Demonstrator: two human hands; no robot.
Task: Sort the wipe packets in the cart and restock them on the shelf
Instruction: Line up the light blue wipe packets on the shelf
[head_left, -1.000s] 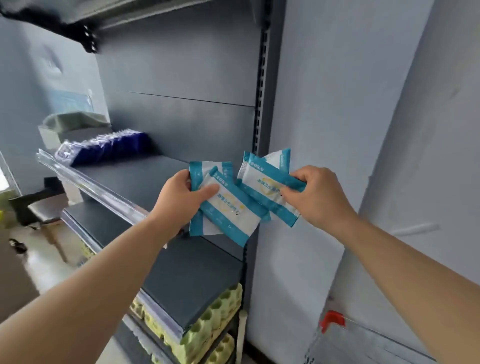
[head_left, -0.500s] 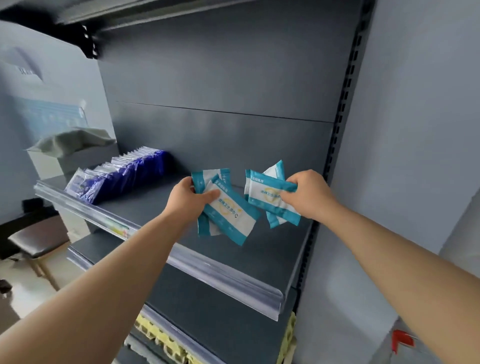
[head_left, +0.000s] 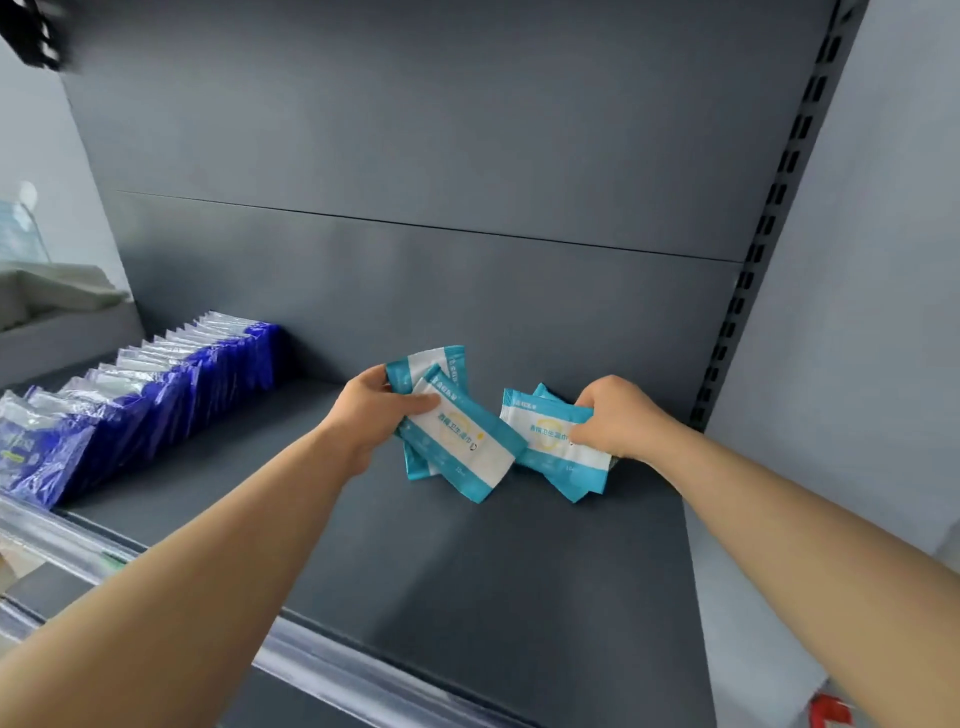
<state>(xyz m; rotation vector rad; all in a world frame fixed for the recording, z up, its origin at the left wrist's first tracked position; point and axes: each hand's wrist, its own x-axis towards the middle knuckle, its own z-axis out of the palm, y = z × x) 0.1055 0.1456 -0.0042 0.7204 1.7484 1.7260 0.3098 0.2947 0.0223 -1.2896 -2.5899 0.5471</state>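
Observation:
My left hand (head_left: 375, 410) grips two teal-and-white wipe packets (head_left: 457, 441), fanned out, thumb on top. My right hand (head_left: 613, 421) pinches two more teal-and-white packets (head_left: 550, 447) by their right edge. Both pairs hang low over the dark grey shelf (head_left: 467, 561), near its back panel. Whether the packets' lower corners touch the shelf I cannot tell. A row of blue wipe packets (head_left: 156, 384) stands upright along the shelf's left side.
A clear price rail (head_left: 322, 670) runs along the shelf's front edge. A slotted upright (head_left: 769, 218) bounds the shelf on the right, beside a pale wall. A grey box (head_left: 57, 312) sits past the blue row. A red cart part (head_left: 831, 712) shows at bottom right.
Both hands have moved forward and down over the shelf, carrying the packets closer to its surface. My view has swung left and nearer to the shelf.

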